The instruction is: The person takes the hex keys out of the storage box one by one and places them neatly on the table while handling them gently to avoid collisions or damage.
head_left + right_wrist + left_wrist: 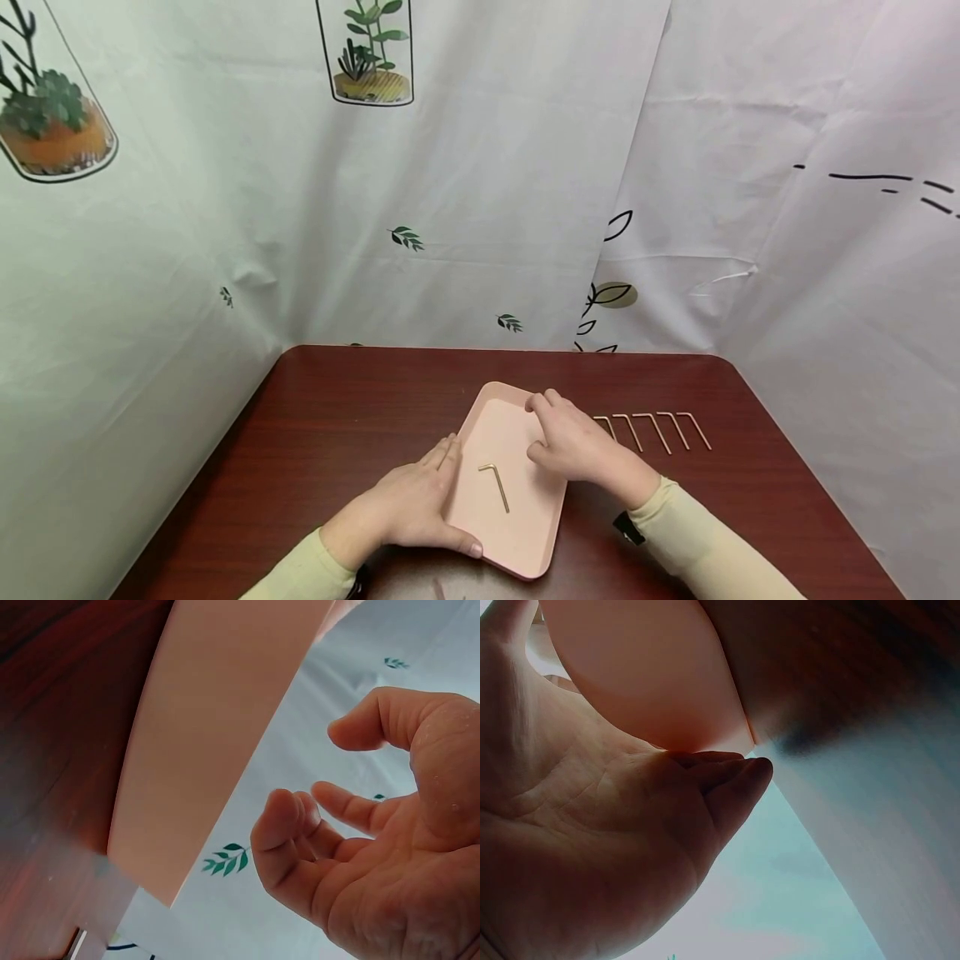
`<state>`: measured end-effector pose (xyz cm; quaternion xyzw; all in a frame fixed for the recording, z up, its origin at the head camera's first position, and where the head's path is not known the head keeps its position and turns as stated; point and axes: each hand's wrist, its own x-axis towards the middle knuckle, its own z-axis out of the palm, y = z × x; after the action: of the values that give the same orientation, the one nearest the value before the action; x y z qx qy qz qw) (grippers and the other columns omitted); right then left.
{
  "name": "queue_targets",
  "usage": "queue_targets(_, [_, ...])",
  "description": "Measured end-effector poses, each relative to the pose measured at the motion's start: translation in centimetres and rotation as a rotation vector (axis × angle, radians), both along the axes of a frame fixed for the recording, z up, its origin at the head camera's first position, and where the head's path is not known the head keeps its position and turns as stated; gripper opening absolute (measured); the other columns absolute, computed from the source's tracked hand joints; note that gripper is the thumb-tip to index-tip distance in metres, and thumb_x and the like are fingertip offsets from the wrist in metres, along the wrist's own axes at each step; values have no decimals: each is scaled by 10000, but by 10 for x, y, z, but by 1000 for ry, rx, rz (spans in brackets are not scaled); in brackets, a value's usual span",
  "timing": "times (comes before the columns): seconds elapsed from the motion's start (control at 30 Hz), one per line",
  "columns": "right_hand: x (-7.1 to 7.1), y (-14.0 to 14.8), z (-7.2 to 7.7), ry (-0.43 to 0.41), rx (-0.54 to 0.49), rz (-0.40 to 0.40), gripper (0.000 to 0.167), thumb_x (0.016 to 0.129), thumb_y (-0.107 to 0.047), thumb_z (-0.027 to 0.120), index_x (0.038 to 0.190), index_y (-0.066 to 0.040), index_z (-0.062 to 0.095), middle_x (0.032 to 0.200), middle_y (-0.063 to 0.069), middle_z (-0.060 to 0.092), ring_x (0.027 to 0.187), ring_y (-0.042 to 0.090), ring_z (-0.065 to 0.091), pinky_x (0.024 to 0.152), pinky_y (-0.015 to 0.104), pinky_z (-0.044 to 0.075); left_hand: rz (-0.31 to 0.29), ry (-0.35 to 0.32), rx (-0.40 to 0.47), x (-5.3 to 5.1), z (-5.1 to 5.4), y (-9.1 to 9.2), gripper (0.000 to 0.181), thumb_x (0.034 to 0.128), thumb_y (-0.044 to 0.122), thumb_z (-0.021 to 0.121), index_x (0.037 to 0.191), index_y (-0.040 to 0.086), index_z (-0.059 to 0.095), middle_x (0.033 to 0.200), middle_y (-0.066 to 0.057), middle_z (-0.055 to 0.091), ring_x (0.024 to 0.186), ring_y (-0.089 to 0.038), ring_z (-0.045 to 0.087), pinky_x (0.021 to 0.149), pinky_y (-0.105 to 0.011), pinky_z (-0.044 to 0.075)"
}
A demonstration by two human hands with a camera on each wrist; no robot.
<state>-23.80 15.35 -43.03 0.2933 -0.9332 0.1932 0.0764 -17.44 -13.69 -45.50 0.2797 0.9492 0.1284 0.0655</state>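
A shallow pink tray [517,533] lies at a slant on the table, with one gold-coloured L-shaped hex key [501,487] inside it. Along the tray's left side, my left hand [416,504] rests with its fingers fairly straight against the wall and its thumb at the near edge. The left wrist view shows that palm beside the tray's outer wall [652,675]. My right hand [573,446] is over the tray's right rim, fingers loosely bent and thumb apart. In the right wrist view nothing is between the right hand's fingers [281,825].
Several similar hex keys [652,429] lie in a row on the dark red-brown table [360,400], right of the tray. A white patterned cloth [480,208] hangs behind the table and at both sides.
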Motion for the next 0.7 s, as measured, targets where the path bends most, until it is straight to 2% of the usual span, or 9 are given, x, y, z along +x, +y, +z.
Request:
queue_targets(0.23, [2,-8,-2,51,12,52,464,756,-70,719,1209,2,646,1073,105,631,873,310,634,845,520,553,-1,-1,1,0,0,0,1525,731,964,757,1700,-112,278,1763,-313,308,1630,-396,375,1107,-555,548])
queue_targets(0.4, [3,-13,-6,108,49,71,473,740,-89,740,1198,-6,660,1090,98,665,946,310,660,858,485,552,0,-3,2,1,0,0,1529,729,967,755,1703,-109,273,1768,-308,300,1633,-392,369,1111,-554,545])
queue_targets(0.5, [5,-16,-7,79,50,77,478,746,-79,744,1210,-8,652,1118,100,666,937,273,653,863,440,557,1,-3,1,1,0,0,1531,728,968,755,1704,-108,271,1769,-307,297,1635,-391,366,1111,-557,543])
queue_targets(0.7, [9,-24,-10,11,72,72,497,756,-91,769,1230,-16,639,1024,57,584,733,179,542,699,383,522,-1,22,2,0,-1,0,1537,725,969,756,1699,-118,271,1753,-323,319,1621,-396,390,1107,-546,550])
